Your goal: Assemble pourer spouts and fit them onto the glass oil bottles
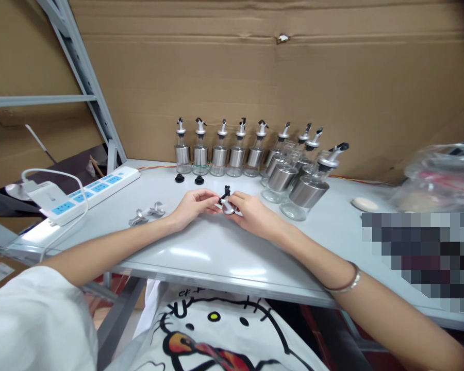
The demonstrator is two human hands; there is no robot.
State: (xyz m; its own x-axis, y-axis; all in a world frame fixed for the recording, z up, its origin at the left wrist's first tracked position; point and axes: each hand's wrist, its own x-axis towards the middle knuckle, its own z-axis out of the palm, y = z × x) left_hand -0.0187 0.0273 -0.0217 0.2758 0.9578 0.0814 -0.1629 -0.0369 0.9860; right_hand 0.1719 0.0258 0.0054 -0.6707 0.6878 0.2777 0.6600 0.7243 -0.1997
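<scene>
On the grey surface (216,252), left hand (191,206) and right hand (253,214) clamped on one pourer cap (227,204).
Far row of steel-sleeved bottles (219,155) along the cardboard wall (255,77), power strip (93,191) at far left; forearms laid flat and angled inward, fingertips of both pinching the silver-and-black cap between them at mid-surface, just near of two black stoppers (180,178), loose metal pourers (147,214) to the left.

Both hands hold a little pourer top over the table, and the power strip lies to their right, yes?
Not quite: the head view shows the power strip lying to their left, not right. The rest holds: the left hand and right hand together hold the small pourer top over the table.
</scene>
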